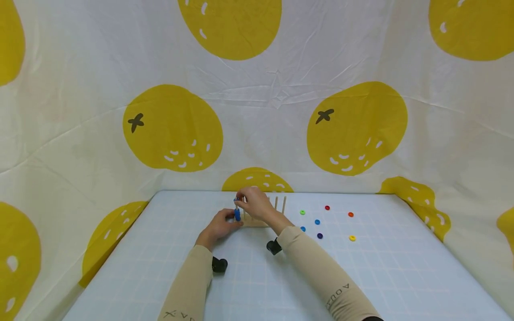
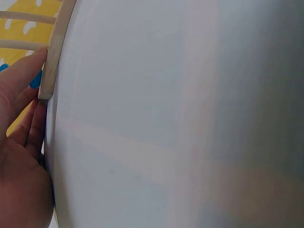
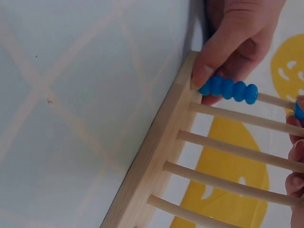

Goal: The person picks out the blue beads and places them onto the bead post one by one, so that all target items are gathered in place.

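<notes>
A wooden peg rack (image 1: 257,224) with several upright pegs stands on the table. My left hand (image 1: 218,226) grips the left end of its base (image 2: 53,61), thumb on the front and fingers behind. On the leftmost peg, a stack of blue rings (image 3: 228,89) sits at the bottom beside the left thumb. My right hand (image 1: 254,203) pinches another blue ring (image 3: 299,110) at the upper part of that peg. In the right wrist view the fingers partly hide this ring, so I cannot tell how far it is on the peg. The other visible pegs (image 3: 228,148) are bare.
Loose rings lie right of the rack: green (image 1: 302,212), red (image 1: 327,207), orange (image 1: 351,214), yellow (image 1: 352,238), dark blue (image 1: 320,236) and lighter blue (image 1: 317,221). A fruit-patterned curtain (image 1: 265,133) hangs behind the pale table (image 1: 241,285).
</notes>
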`<action>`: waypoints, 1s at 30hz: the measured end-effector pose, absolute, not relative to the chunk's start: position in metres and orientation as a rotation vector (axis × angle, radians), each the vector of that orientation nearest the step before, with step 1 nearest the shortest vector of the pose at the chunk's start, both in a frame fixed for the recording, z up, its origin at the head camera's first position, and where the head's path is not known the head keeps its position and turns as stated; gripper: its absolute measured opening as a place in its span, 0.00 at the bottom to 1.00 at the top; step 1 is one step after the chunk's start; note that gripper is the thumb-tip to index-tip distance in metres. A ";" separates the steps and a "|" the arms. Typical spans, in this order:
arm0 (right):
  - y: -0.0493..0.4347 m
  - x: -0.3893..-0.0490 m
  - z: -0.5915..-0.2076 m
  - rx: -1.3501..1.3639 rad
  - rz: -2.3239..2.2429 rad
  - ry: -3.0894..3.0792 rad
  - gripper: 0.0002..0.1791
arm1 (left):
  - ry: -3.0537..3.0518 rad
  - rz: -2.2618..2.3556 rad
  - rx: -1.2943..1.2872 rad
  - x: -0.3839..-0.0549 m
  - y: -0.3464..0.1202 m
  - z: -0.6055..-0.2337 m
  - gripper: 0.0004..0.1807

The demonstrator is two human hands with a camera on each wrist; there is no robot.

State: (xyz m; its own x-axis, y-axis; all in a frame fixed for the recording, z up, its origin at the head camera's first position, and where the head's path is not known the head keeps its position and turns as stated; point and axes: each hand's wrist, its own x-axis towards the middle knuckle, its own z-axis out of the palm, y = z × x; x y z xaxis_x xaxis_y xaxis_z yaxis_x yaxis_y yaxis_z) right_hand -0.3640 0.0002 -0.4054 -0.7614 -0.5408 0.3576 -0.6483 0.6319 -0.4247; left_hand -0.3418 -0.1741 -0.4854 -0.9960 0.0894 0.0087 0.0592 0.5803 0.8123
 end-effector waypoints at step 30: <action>0.063 -0.348 -0.382 1.091 0.920 -2.658 0.18 | 2.786 1.356 0.096 -0.344 -0.174 -0.486 0.28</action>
State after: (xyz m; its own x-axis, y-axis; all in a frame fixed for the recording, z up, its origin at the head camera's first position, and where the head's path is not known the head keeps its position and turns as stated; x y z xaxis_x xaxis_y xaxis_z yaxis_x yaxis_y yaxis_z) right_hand -0.3477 0.0630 -0.3824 -0.7317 -0.5969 0.3290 -0.6726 0.5541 -0.4905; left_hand -0.3436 -0.1738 -0.4855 -0.9972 0.0738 -0.0100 0.0377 0.6156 0.7871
